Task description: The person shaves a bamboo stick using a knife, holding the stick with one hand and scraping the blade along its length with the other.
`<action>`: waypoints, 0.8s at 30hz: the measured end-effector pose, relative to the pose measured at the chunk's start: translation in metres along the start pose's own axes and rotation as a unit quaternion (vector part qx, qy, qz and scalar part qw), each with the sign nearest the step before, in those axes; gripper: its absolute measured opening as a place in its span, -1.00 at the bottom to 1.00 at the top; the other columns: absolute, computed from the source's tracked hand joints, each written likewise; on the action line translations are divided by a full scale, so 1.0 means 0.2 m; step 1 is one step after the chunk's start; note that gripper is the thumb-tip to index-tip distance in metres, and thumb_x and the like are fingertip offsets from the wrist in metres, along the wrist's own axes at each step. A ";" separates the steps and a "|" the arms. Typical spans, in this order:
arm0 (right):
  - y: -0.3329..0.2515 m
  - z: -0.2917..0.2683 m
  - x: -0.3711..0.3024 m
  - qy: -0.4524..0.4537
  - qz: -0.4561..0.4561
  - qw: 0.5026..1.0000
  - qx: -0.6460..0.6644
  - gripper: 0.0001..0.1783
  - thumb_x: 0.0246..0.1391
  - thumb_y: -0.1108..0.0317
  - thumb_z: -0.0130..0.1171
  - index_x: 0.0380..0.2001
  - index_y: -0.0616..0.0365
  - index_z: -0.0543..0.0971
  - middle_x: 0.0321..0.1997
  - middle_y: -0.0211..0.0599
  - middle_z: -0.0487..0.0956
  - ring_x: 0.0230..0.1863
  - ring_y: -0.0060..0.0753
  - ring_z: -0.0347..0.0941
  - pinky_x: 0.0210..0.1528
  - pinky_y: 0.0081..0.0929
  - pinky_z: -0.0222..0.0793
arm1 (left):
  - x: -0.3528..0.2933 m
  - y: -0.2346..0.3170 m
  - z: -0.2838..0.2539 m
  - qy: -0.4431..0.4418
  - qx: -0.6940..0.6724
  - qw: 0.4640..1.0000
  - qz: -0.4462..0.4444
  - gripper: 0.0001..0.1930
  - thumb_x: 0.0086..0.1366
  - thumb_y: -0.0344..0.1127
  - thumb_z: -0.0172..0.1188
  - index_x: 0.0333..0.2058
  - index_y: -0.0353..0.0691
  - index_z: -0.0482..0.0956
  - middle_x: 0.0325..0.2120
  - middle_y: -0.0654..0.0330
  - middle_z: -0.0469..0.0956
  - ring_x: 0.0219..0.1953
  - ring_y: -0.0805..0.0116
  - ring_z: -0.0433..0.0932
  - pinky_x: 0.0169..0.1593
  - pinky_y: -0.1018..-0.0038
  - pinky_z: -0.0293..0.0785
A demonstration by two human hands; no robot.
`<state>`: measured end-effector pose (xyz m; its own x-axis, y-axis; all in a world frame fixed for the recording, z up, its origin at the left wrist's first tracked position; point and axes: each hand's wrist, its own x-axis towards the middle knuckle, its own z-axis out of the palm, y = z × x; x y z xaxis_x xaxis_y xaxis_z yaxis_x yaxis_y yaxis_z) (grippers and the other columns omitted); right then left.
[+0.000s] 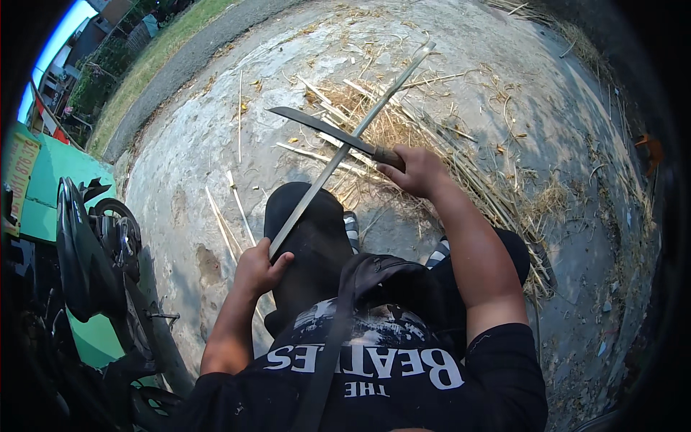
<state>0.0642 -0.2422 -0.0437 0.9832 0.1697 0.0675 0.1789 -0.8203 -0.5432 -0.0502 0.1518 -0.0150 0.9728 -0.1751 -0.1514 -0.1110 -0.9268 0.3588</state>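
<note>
My left hand [260,268] is closed round the near end of a long, pale green split bamboo strip [311,193]. The strip slants up and away to the right, passing over my left knee. In my right hand [417,171] is the wooden handle of a machete [317,124]. Its dark, curved blade points left and crosses the strip near the middle, seemingly against it. Beyond the blade, the strip's far end reaches out over the ground.
Split bamboo pieces and shavings [392,119] lie heaped on the concrete ground [180,165] ahead and to the right. A few thin strips [232,189] lie to the left. A parked motorcycle [93,252] stands at the left by a green wall [39,173].
</note>
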 end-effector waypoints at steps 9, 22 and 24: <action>-0.03 0.08 -0.02 0.082 0.031 0.993 0.077 -0.41 0.20 -0.24 0.23 -0.34 0.17 0.57 -0.46 0.03 0.61 -0.35 0.20 0.59 -0.27 -0.02 0.47 | -0.01 -0.03 0.00 -0.001 -0.015 1.000 -0.001 -0.24 0.31 0.43 0.09 -0.33 -0.37 0.45 -0.56 -0.24 0.52 -0.36 -0.36 0.58 -0.30 -0.04 0.45; -0.12 0.08 -0.02 0.008 -0.026 1.000 0.005 -0.41 0.15 -0.30 0.22 -0.35 0.09 0.58 -0.36 -0.02 0.66 -0.22 0.15 0.64 -0.16 0.05 0.53 | 0.00 -0.03 0.00 -0.008 0.025 1.000 -0.016 -0.31 0.29 0.35 0.19 -0.36 -0.34 0.44 -0.56 -0.24 0.55 -0.36 -0.35 0.59 -0.28 -0.05 0.49; -0.19 0.06 -0.06 0.007 -0.064 0.998 0.013 -0.43 0.14 -0.29 0.23 -0.38 0.06 0.57 -0.38 -0.06 0.66 -0.24 0.09 0.65 -0.18 0.02 0.54 | -0.03 -0.06 0.02 0.007 0.015 1.000 -0.015 -0.29 0.29 0.38 0.17 -0.38 -0.34 0.44 -0.56 -0.24 0.55 -0.35 -0.35 0.59 -0.27 -0.06 0.48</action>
<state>0.0461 -0.2066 -0.0344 0.9530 0.2634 0.1498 0.3017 -0.7785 -0.5504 -0.0547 0.1622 -0.0223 0.9787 -0.1419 -0.1484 -0.0869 -0.9411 0.3268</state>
